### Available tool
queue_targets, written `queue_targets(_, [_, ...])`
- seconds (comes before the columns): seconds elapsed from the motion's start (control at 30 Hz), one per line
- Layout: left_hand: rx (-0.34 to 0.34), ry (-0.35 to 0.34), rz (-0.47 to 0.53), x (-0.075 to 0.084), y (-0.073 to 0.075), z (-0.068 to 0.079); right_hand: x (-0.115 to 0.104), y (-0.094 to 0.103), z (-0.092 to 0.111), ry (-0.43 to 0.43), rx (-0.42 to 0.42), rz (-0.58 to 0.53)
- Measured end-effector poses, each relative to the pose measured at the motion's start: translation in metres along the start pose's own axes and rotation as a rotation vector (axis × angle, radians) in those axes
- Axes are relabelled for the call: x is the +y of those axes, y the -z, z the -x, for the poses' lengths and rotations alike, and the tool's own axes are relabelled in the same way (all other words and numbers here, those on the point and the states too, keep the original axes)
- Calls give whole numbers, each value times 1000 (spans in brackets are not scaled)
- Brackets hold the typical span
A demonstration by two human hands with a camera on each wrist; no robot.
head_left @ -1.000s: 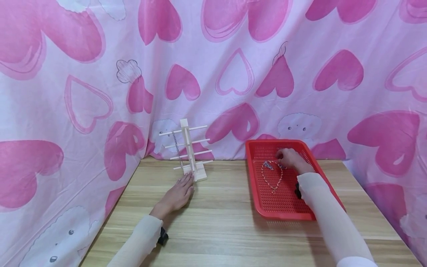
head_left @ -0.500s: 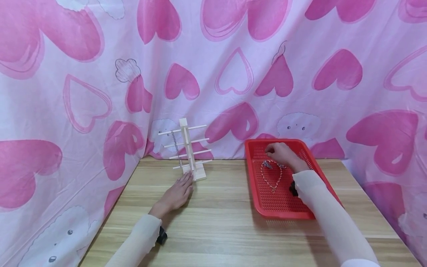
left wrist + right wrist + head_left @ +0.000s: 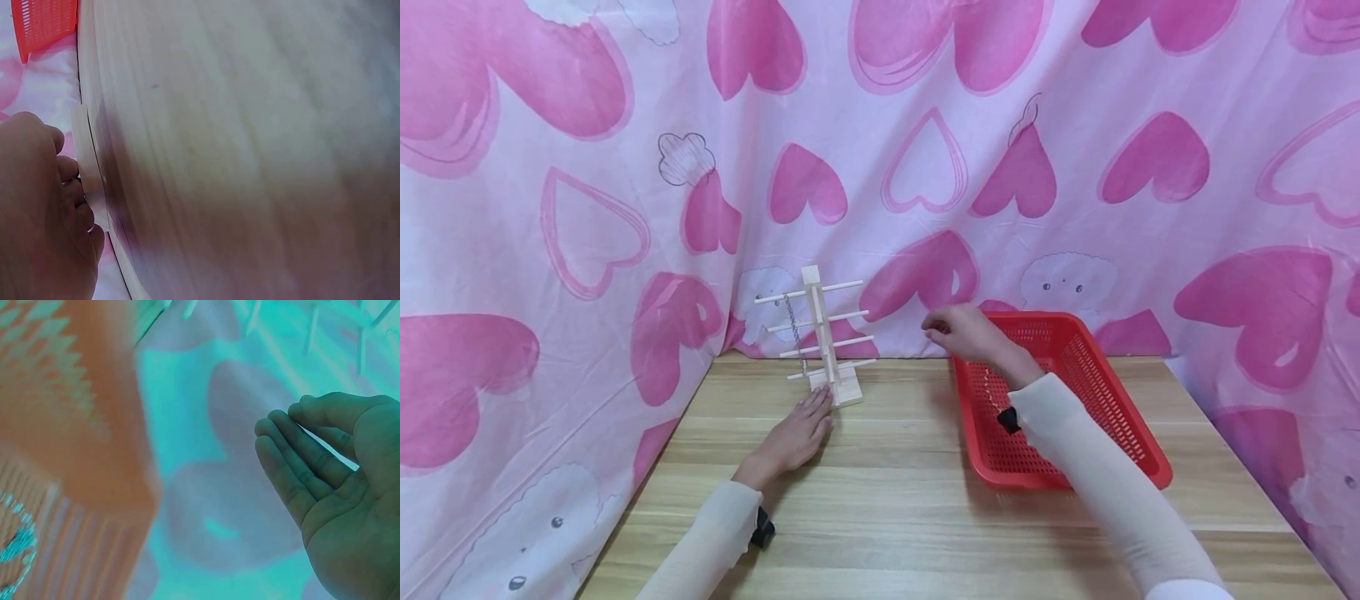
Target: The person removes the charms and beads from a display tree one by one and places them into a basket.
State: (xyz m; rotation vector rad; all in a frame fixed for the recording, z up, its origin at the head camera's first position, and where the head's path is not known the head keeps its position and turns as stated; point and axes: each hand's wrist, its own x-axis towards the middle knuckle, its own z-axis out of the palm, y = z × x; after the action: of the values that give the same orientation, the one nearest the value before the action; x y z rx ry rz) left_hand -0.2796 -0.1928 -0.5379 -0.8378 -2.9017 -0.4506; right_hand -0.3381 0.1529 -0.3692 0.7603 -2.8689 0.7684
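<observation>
necklace (partly hidden) behind wrist

Even, soft light keeps the head view bright and fairly crisp, with diffuse shadows on the tabletop around the near left corner of the basket. The left wrist view is dim, its wood grain smeared; a teal cast tints the right wrist view, blurring the basket wall.
</observation>
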Motion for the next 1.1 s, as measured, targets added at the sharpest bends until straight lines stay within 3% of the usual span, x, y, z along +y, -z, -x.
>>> queue_targets(0.27, [-35,39,35,-3,3,0,-48,-19,-12,135,-14,-26])
queue_targets(0.57, [-72,47,62,-6,5,-2,-85,-68,-15,135,-57,-65])
queue_targets(0.73, [-54,28,74,-10,2,-3,-93,-99,-15,147,-48,-57])
queue_targets(0.9, [-13,-11,57,-12,-1,-3,-92,-125,-9,164,-10,22])
queue_targets(1.1, [-37,-1,60,-11,2,-2,-81,-146,1,176,-33,99])
